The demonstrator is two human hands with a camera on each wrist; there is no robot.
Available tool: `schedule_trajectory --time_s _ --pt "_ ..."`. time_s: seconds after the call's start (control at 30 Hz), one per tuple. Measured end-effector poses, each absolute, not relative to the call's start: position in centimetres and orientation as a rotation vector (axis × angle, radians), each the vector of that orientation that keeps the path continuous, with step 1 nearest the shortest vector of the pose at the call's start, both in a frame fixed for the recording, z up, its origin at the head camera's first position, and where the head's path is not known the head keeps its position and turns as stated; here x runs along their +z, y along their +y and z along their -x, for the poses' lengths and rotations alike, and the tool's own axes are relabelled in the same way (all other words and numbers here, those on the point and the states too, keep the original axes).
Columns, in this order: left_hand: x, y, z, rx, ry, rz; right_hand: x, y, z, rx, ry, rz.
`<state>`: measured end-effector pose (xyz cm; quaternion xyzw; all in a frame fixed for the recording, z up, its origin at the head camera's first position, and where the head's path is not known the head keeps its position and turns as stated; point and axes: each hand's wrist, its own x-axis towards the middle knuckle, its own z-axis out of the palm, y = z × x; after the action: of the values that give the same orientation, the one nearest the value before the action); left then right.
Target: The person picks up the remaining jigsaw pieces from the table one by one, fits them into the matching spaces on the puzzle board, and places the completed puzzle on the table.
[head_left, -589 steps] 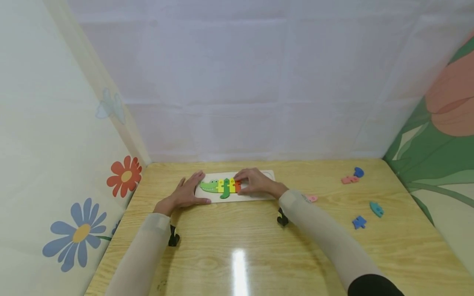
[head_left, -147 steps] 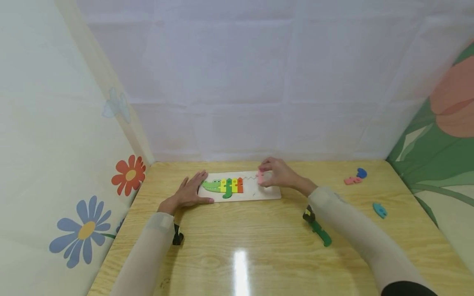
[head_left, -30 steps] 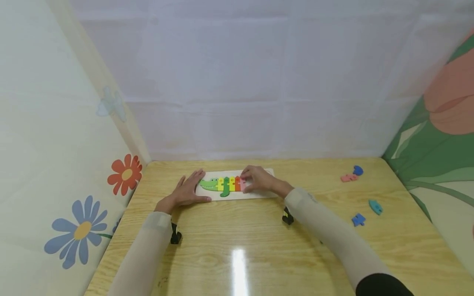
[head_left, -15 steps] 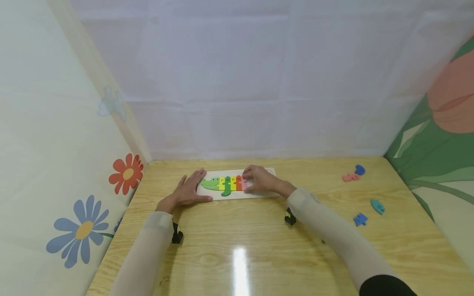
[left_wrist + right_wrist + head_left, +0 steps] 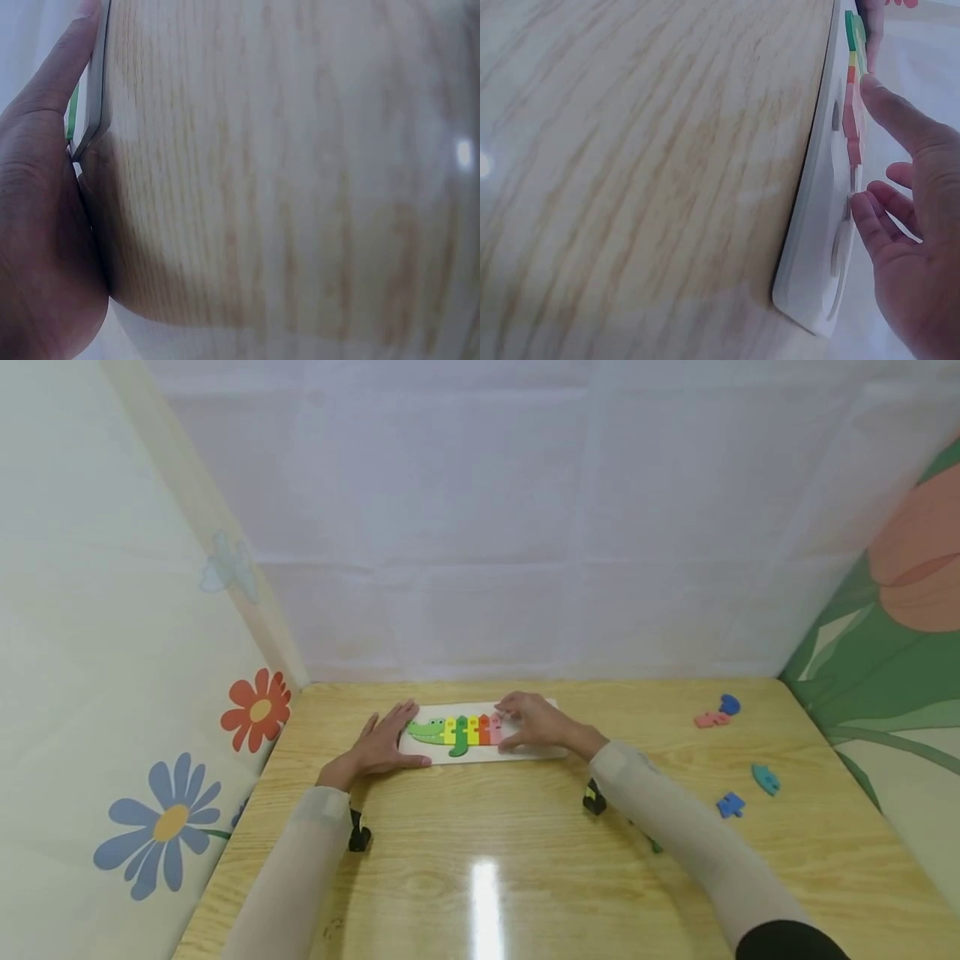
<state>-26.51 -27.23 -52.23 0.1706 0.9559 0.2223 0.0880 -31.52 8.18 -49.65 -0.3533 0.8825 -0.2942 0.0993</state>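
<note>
A pale puzzle board (image 5: 525, 754) lies near the back of the table, with a crocodile's green head (image 5: 427, 732) and several coloured pieces in a row on it. My left hand (image 5: 378, 747) rests spread at the board's left end, fingers straight and thumb along its near edge. My right hand (image 5: 542, 724) is over the board's right part. Its thumb touches or nearly touches the pink piece (image 5: 496, 727) at the row's right end; the other fingers are loosely bent, apart from the piece. In the right wrist view, bare recesses show on the board (image 5: 806, 277) beyond the pink piece (image 5: 853, 120).
Loose pieces lie at the right: dark blue (image 5: 730, 704), pink (image 5: 711, 719), teal (image 5: 766, 779) and blue (image 5: 731, 805). A green piece (image 5: 656, 845) is mostly hidden under my right sleeve (image 5: 675, 827). A white sheet (image 5: 450, 527) stands behind the table.
Several seconds ago my right hand held the pink piece above the board; now it lies beside the orange one. Over the last half second, my right fingers have loosened and moved slightly right.
</note>
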Motion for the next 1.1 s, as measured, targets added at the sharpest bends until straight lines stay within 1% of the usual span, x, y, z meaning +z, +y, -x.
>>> schedule_trajectory --time_s 1.1 --pt "-52.0 -27.2 26.4 0.654 2.823 -0.489 -48.1 12.8 31.0 -1.002 2.652 1.026"
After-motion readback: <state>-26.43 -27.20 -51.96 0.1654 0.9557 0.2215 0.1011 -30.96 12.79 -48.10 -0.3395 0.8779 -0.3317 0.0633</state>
